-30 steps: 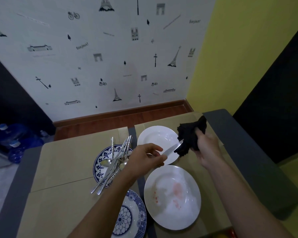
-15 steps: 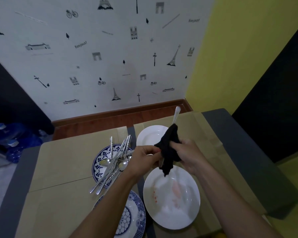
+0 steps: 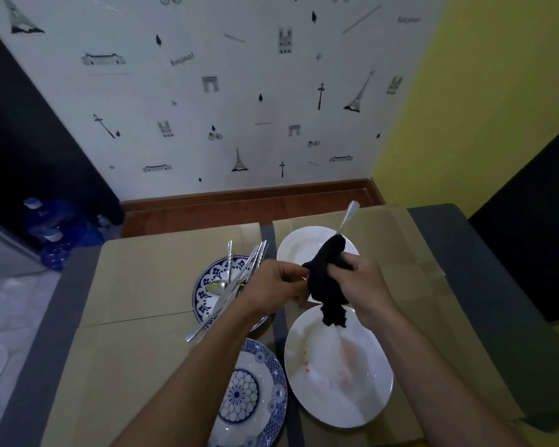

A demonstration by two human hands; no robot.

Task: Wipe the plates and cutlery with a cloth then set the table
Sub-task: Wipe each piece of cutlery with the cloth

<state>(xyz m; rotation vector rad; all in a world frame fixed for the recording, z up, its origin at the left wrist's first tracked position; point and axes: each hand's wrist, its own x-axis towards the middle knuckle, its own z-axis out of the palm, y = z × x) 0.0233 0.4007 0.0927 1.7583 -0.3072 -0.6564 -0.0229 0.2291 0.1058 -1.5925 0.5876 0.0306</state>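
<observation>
- Cloth (image 3: pixel 328 285), black, is bunched in your right hand (image 3: pixel 367 285) above the middle of the table (image 3: pixel 449 240). It sits between the far white plate (image 3: pixel 299 246) and the near white plate (image 3: pixel 336 382), and a loose end hangs over the near one.
- Your right hand's fingers curl round the cloth and squeeze it about a utensil (image 3: pixel 348 217).
- The utensil's bare, rounded end sticks out of the top of the cloth, tilted toward the far right corner, past the far white plate's rim. You cannot tell what kind of utensil it is.
- Your left hand (image 3: pixel 271 288) has its thumb and fingers curled, pinching the utensil's cloth-covered near end at the cloth's left side.
- Cutlery (image 3: pixel 239 282) slants in a bundle across the far blue plate (image 3: pixel 204 295), with its tips fanned toward the far edge and one end overhanging the plate's near rim.
- The cutlery passes behind your left hand. Whether that hand holds it or it lies on the plate is unclear.
- The far white plate sits close to the far edge, just right of the dark strip (image 3: pixel 267 233) down the table's middle.
- The near white plate lies toward the near edge on the same side and carries reddish smears.
- The near blue plate (image 3: pixel 249 404) lies at the near edge, just left of the near white plate.
- Cardboard (image 3: pixel 142 285) covers the tabletop.
- Bottles (image 3: pixel 52 233) stand on the floor beyond the far left corner.
</observation>
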